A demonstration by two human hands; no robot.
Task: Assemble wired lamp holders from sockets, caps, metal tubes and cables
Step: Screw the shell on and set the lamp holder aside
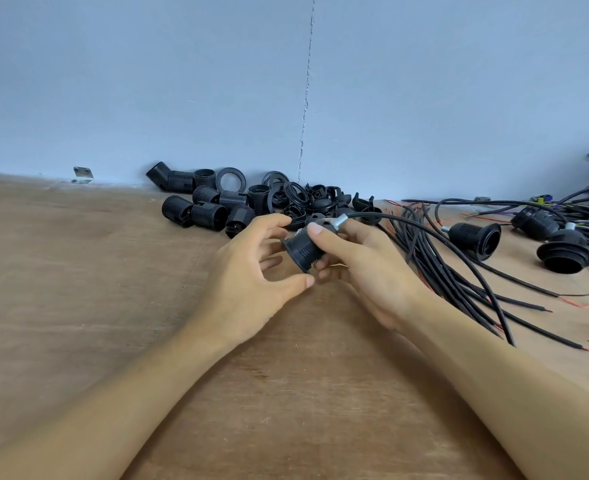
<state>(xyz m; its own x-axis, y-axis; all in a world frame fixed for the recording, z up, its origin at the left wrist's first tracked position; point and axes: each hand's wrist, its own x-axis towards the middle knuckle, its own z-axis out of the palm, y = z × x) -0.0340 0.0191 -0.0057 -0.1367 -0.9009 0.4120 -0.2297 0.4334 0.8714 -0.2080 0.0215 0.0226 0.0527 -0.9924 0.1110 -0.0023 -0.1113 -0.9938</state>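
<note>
Lamp holder [301,251] held over table [78,271]
It (tube [341,221] and cable [424,233] fitted) is gripped by the right hand [366,268]; the left hand [248,268] is cupped round its open end, contact unclear. Farther off, finished holders [475,239] are laid aside; spare cables [459,282] and loose sockets [210,211] remain.

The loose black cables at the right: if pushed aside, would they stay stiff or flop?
Probably semi-flexible: the cables lie in gentle curves on the table. They would likely tangle, since several cross one another.
</note>
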